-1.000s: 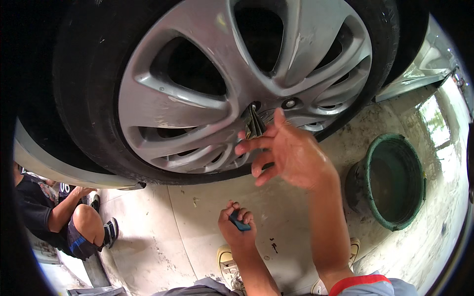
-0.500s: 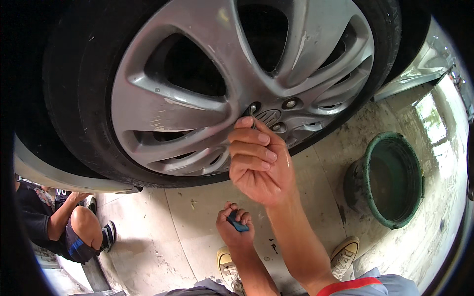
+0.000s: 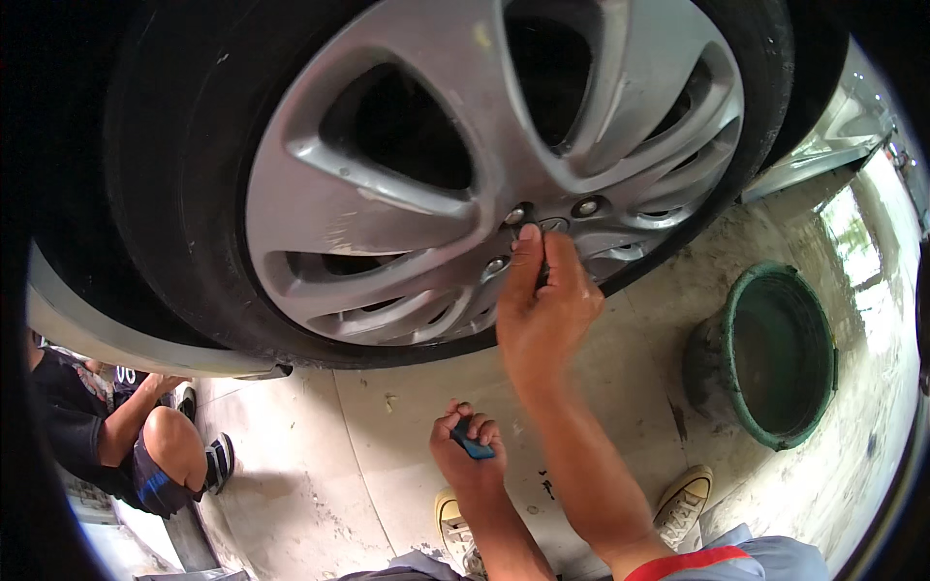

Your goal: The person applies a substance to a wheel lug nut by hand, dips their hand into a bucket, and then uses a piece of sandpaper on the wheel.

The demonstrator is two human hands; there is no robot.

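Observation:
A silver alloy wheel [image 3: 378,213] with a black tyre [image 3: 174,223] fills the upper view. My right hand [image 3: 550,300] is closed in a pinch on a dark folded sheet [image 3: 542,271], mostly covered by my fingers, at the wheel's hub beside a lug bolt [image 3: 515,215]. Another bolt [image 3: 586,207] shows just right of it. Below, over the floor, my left hand [image 3: 467,445] is closed around a small blue pad [image 3: 472,443], away from the wheel.
A green tub [image 3: 780,358] of murky water stands right of my forearm. At left another person [image 3: 107,416] crouches by the car's pale body panel [image 3: 116,320]. My shoes [image 3: 683,504] rest on the grimy tiled floor [image 3: 378,455].
My right hand's fingers were spread around the dark sheet; they have closed on it, and the hand has turned and risen toward the hub. My left hand is nearly still.

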